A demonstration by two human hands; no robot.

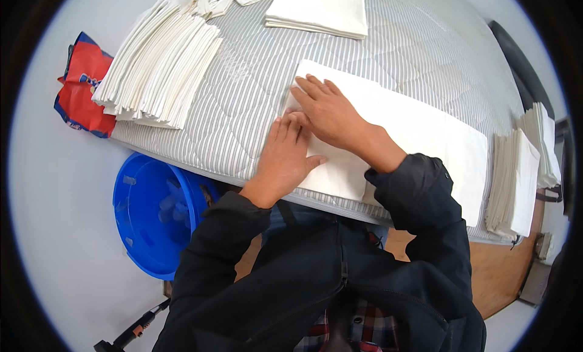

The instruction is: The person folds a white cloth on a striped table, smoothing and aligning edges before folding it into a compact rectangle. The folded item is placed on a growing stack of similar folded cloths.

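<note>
A long white cloth (423, 138) lies spread on a striped mattress (255, 97) in front of me, with fold lines across it. My right hand (330, 110) rests palm down on its left end, fingers a little apart. Just nearer to me, my left hand (287, 156) lies along the cloth's left edge. Its thumb is out over the cloth, and its bent fingertips meet the right hand near the edge. What lies under both palms is hidden.
A large stack of folded white cloths (159, 65) leans at the left beside a red bag (86, 88). Another folded stack (316, 12) lies at the far side. More folded cloths (512, 183) stand at the right edge. A blue tub (150, 215) stands below the mattress, left.
</note>
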